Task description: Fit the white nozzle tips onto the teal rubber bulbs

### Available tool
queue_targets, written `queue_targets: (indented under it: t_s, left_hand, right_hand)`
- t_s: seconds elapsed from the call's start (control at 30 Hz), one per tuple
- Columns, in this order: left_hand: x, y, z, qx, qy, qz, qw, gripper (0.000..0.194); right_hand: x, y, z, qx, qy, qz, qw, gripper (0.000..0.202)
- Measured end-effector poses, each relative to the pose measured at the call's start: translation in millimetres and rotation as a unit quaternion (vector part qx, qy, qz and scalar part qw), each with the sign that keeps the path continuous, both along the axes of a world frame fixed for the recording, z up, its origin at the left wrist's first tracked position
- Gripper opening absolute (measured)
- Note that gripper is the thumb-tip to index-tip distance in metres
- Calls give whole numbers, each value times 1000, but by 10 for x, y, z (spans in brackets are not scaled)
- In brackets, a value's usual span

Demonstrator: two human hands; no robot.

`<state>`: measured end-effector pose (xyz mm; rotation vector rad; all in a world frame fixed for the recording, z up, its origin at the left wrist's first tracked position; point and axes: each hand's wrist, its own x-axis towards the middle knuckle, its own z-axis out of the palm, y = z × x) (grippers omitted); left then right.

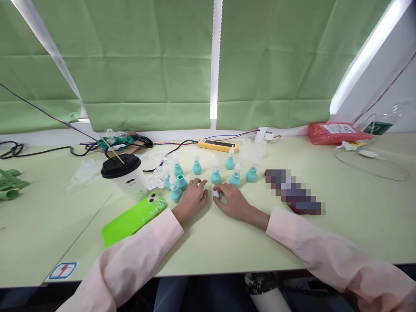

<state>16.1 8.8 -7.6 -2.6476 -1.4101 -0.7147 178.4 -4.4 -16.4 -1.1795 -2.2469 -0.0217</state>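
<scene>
Several teal bulb-shaped bottles with clear pointed tops, such as one teal bottle (215,176), stand on the pale green table (247,251). An open teal bottle (182,183) without a top stands beside my left hand (193,198). That hand rests on the table with its fingers curled, and what they hold, if anything, is too small to name. My right hand (231,200) pinches a small whitish cap (216,194) between thumb and forefinger, just right of the left hand.
A lidded paper cup (131,184) and green phone (134,219) lie left. Behind the bottles is a yellow power strip (217,146). Right are a pixelated object (294,193), a red package (338,132) and a clear bottle (386,120). Cables run along the back.
</scene>
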Motion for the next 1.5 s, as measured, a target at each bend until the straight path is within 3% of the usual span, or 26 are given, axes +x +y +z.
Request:
queue_targets:
  t_s: [0.1,0.3,0.43,0.6,0.8,0.93,1.1,1.23,1.4,1.5]
  left_hand:
    - [-7,84,-63,13,5,-8,1000,39]
    - [-27,170,-85,-68,-16,-24,997,38]
    - [-16,122,-26,-90,-54,-49,993,37]
    - [-9,87,8,-95,-78,-47,991,36]
    - [-39,95,36,-118,-118,-62,984,43]
    - [-52,90,66,-128,-90,-87,984,44]
    - [-47,56,82,-113,-26,-31,993,38]
    - [-57,35,93,-115,-11,18,993,29]
    - [-52,0,126,-124,-31,12,992,27]
    - [-40,-26,162,-187,-153,-2,970,21]
  right_hand:
    - [18,-1,0,18,-65,-61,996,18]
    - [10,-45,51,56,-101,-71,991,26]
    - [-28,-107,93,83,-117,-1,990,35]
    - [-40,-102,75,53,-120,82,988,30]
    - [-35,-87,70,22,-115,75,990,33]
    - [-35,-89,81,15,-118,76,990,28]
    - [-39,-88,90,4,-106,108,988,20]
    - [-23,-75,64,7,-59,104,993,20]
    - [13,-72,34,-6,72,115,991,23]
    - [19,-99,63,-85,229,120,962,23]
